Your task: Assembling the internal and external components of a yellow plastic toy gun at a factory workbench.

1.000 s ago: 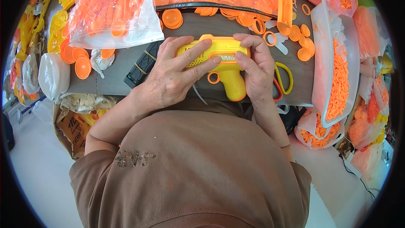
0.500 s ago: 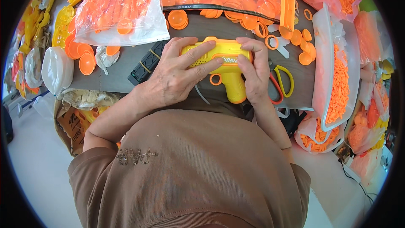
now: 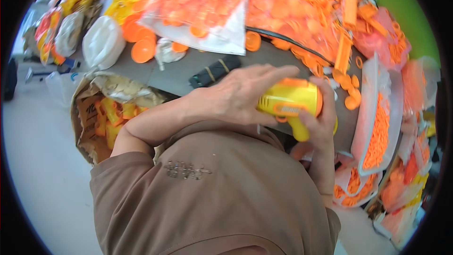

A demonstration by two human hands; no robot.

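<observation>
A yellow toy gun (image 3: 295, 98) with an orange rim and a short yellow handle is between my two hands, just above the table's near edge. My right hand (image 3: 323, 118) grips its right end, thumb across the side and fingers behind. Around its left end lies my left hand (image 3: 240, 92), blurred, with its upper fingers stretched over the top and the lower ones beneath. A small orange trigger shows partly under the body. Just right of the handle, part of a yellow scissor handle (image 3: 336, 126) peeks out behind my right hand.
On the grey table lie a black banded block (image 3: 215, 71), orange discs (image 3: 143, 51) and bags of orange parts (image 3: 203, 0). A clear bin (image 3: 377, 127) of small orange pieces stands right. A paper bag (image 3: 84, 134) holding yellow toy guns stands lower left.
The view has swung left, bringing the paper bag's contents into sight. My left hand's fingers have lifted and straightened over the toy gun, and the gun is tilted slightly. The scissors are now mostly hidden.
</observation>
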